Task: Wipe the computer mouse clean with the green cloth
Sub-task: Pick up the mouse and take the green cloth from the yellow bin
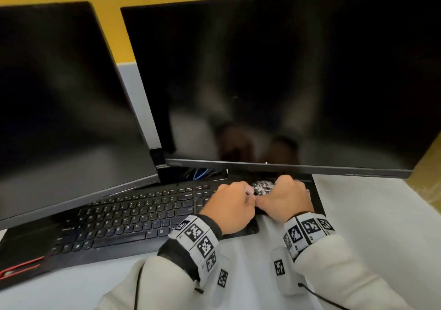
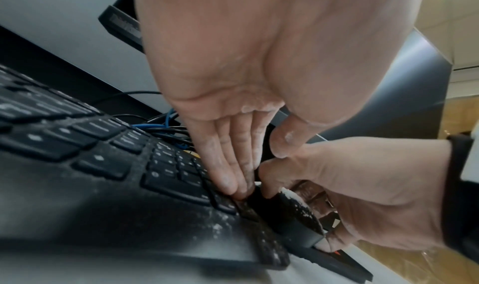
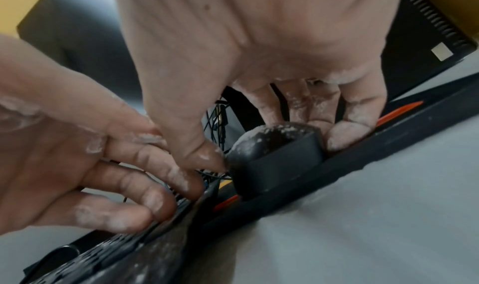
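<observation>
Mouse, powder-dusted, looks light, rigid and likely slippery; best held by its flanks. Right hand clamps it, thumb against fingers. Left hand rests loosely on the keyboard, holding nothing; no cloth visible.

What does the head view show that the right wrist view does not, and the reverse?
Only the head view shows the two dark monitors, the full keyboard and both tagged wristbands. Only the right wrist view shows the mouse's dark side wall, the right hand's thumb and fingers gripping its two sides, and white powder on the fingers. Both show the powder-speckled mouse between the left hand and right hand. Neither shows a green cloth.
</observation>
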